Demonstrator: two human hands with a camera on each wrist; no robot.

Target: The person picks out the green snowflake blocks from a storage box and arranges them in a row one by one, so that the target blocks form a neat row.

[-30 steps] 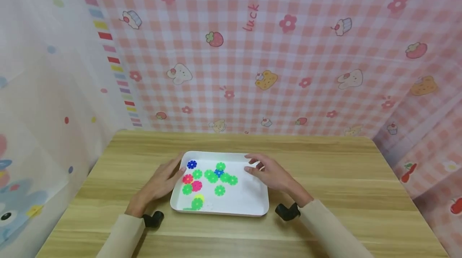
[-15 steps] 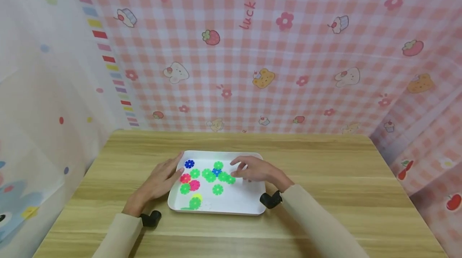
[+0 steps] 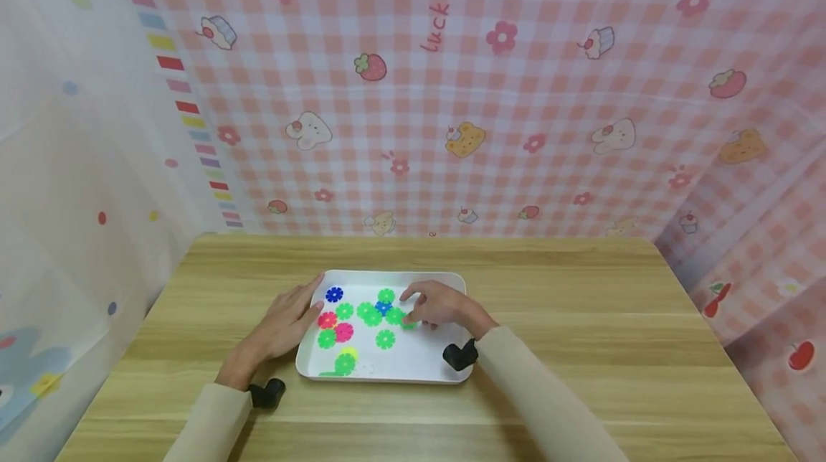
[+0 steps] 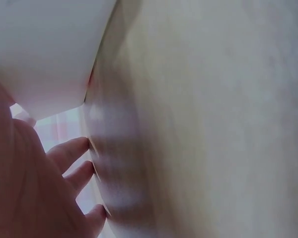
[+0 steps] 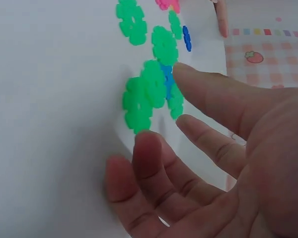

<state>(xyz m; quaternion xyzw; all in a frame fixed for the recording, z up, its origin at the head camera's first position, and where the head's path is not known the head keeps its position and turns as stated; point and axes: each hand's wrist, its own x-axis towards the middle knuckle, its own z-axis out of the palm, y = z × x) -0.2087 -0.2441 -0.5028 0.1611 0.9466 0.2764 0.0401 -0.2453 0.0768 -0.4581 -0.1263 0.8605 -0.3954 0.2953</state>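
A shallow white tray (image 3: 419, 364) holds several flat notched snowflake discs. Most are green (image 3: 385, 339); beside them lie pink discs (image 3: 344, 332), a dark blue disc (image 3: 334, 294), a lighter blue disc (image 3: 383, 308) and a yellow one (image 3: 349, 353) partly covered by green. My left hand (image 3: 279, 324) rests at the tray's left side, thumb at the rim; in the left wrist view its fingertips (image 4: 79, 174) meet the tabletop. Over the tray's right half, my right hand (image 3: 439, 304) reaches with spread, bent fingers to a green disc (image 5: 137, 105), its fingertips close to the edge and nothing held.
The tray stands on a wood-grain table (image 3: 555, 347). Behind the table hangs a pink checked cloth (image 3: 413, 103), and a pale dotted cloth (image 3: 77, 161) hangs on the left. Black wrist mounts (image 3: 461, 355) stick out from both wrists.
My right hand has moved left from the tray's right rim to the green discs. The left hand stays at the tray's left side. The whole view has shifted slightly.
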